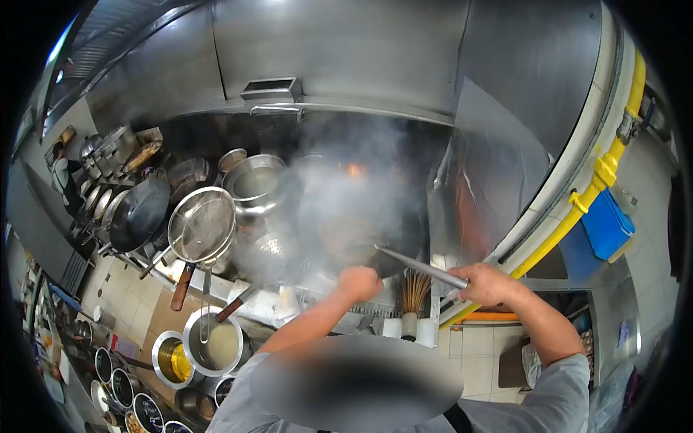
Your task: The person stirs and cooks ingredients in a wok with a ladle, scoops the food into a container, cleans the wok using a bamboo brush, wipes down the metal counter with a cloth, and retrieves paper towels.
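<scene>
- Right hand (pixel 484 283): the fingers are closed around the thick end of a long metal handle (pixel 426 270), at about 4 o'clock from the wok (pixel 390 268).
- Left hand (pixel 360 283): the fingers are curled into a fist with the back of the hand up, at the wok's near edge, about 6 o'clock. What they grip, if anything, cannot be told.
- The metal handle slants across the wok's near right side. Its long axis runs from the right hand toward about 10 o'clock, narrowing toward the far end, which reaches over the wok. Smoke blurs what lies around that end.
- Smoke (pixel 364 148) hides much of the wok and its contents; an orange flame (pixel 354 170) shows through at 12 o'clock.
- A bristle brush (pixel 416 290) stands upright, bristles up, below the metal handle, between 4 and 5 o'clock from the wok.
- A perforated metal surface (pixel 273 247) lies between 8 and 9 o'clock, partly veiled.
- A deep pot (pixel 254 209) holding liquid sits at 10 o'clock; a round mesh strainer (pixel 202 225) lies at 9 o'clock.
- Between 7 and 8 o'clock, a bowl with pale contents (pixel 221 345) stands beside one with yellow liquid (pixel 176 361).
- Well apart, a blue container (pixel 608 225) is at 3 o'clock; another person (pixel 65 179) stands between 9 and 10 o'clock.
</scene>
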The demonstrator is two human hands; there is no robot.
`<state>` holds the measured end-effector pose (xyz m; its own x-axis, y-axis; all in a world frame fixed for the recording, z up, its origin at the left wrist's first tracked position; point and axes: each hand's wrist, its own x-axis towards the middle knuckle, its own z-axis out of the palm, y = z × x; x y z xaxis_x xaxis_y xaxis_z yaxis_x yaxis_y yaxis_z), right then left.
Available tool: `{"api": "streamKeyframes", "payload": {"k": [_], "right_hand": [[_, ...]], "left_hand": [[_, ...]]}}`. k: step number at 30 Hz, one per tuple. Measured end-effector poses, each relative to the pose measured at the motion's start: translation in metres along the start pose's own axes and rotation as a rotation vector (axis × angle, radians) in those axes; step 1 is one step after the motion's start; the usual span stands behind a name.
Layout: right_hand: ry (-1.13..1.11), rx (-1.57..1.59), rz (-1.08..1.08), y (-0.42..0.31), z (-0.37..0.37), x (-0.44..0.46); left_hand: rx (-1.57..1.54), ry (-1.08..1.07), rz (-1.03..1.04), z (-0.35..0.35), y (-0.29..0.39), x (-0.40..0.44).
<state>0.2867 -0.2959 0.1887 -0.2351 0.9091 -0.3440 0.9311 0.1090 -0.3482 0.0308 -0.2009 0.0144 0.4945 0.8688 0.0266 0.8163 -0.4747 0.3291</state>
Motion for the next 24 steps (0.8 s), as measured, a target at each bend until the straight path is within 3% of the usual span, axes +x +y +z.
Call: {"api": "streamKeyframes", "payload": {"k": [3,5,7,9,11,16,18,22,24], "right_hand": [[0.007,-0.111,0.017,-0.004,0.007,0.019],[0.093,-0.05,-0.004,0.0,0.028,0.047],[0.129,-0.051,0.027,-0.004,0.035,0.058],[0.296,0.024,0.049,-0.004,0.036,0.061],[0.304,0.03,0.036,-0.003,0.02,0.044],[0.201,-0.034,0.037,0.003,-0.015,-0.003],[0.195,-0.247,0.087,0.002,-0.023,-0.011],[0.173,-0.397,0.132,0.024,-0.004,0.001],[0.203,-0.329,0.125,0.037,0.02,0.032]], "left_hand": [[-0.019,0.005,0.105,-0.026,0.013,-0.003],[-0.048,0.03,0.008,-0.019,0.017,-0.007],[-0.06,0.148,0.001,0.03,0.007,-0.011],[-0.061,0.072,0.043,0.066,0.022,-0.056],[-0.1,0.036,0.07,0.063,0.034,-0.083],[-0.017,0.0,0.014,0.016,0.016,-0.034],[-0.011,0.029,0.036,0.005,-0.001,-0.011],[0.025,0.042,0.009,0.013,-0.023,0.02],[0.021,-0.028,-0.018,0.021,-0.026,0.03]]}}
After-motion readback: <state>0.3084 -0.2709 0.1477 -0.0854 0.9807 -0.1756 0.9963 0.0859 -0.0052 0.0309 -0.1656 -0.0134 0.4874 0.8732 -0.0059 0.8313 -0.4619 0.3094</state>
